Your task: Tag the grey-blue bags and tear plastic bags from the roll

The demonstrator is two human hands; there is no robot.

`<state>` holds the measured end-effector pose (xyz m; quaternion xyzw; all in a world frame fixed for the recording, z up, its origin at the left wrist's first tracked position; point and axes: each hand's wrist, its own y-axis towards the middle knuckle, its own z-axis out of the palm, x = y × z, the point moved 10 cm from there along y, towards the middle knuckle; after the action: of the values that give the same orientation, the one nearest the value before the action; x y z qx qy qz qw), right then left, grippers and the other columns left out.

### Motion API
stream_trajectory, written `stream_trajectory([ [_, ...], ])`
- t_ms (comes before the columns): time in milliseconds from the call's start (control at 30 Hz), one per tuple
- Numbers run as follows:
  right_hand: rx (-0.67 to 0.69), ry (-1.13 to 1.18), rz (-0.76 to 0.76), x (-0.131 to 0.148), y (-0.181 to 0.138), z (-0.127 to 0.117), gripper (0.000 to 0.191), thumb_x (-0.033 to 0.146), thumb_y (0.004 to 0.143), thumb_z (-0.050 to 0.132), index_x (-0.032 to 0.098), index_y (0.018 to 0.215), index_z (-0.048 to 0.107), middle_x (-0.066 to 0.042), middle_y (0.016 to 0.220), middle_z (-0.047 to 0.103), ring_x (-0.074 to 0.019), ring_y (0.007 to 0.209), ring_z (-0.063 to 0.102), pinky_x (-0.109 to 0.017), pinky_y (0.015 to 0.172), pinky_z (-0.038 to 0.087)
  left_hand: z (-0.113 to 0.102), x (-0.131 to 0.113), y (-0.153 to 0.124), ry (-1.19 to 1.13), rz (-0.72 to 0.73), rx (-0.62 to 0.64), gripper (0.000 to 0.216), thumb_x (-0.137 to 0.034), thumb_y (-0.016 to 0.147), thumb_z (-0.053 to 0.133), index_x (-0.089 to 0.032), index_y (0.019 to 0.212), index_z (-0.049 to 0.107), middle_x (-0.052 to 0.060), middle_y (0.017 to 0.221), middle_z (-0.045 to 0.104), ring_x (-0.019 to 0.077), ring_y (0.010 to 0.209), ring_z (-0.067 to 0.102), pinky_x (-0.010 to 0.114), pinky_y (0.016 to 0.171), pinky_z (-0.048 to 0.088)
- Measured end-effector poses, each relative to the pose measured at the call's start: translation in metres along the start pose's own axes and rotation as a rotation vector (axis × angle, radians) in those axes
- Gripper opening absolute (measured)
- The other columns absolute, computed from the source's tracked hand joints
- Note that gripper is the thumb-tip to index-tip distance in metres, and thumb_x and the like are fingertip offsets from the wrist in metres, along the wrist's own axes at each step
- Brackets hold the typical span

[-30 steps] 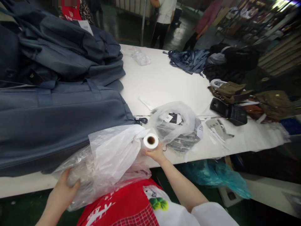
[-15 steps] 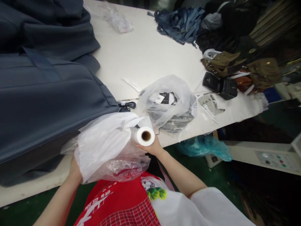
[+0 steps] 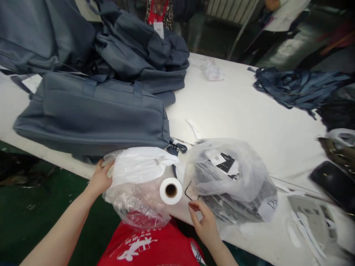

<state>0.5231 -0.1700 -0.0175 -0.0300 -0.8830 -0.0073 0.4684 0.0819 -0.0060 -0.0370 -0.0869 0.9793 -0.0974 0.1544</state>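
Observation:
A roll of white plastic film lies at the near table edge, its cardboard core facing me, wrapped in loose clear and white plastic. My left hand grips the left end of that plastic bundle. Just right of the roll, my right hand rests with fingers spread and holds nothing. It sits at the near edge of a clear plastic bag of black-and-white tags.
A large grey-blue bag lies flat on the white table behind the roll, with more bags piled behind it. Blue straps lie at far right, a black pouch near right. People stand beyond the table.
My right hand has let go of the roll's end and dropped to its right. The roll and plastic now rest at the table edge. My view swung left.

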Motion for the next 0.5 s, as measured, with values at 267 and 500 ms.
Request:
stream_trajectory([
  [267,-0.185,-0.047,-0.338,0.146,0.093,-0.047,0.016,0.032,0.09,0.055,0.022,0.097,0.065,-0.008,0.091,0.071,-0.0227,0.079,0.068,-0.034,0.069,0.056,-0.064,-0.014,-0.046,-0.388,-0.074,-0.043,0.049,-0.047,0.089,0.032,-0.014,0.109,0.062,0.015,0.118,0.063,0.0286,0.113,0.057,0.042,0.102,0.04],
  [500,-0.058,-0.011,-0.718,0.249,0.117,0.022,0.016,0.036,0.088,0.058,0.027,0.097,0.068,-0.005,0.091,0.074,-0.0214,0.076,0.072,-0.031,0.066,0.061,-0.042,-0.073,-0.02,-0.675,-0.091,0.129,0.039,-0.053,0.077,0.057,-0.016,0.07,0.065,0.006,0.067,0.062,0.0219,0.069,0.059,0.034,0.068,0.046],
])
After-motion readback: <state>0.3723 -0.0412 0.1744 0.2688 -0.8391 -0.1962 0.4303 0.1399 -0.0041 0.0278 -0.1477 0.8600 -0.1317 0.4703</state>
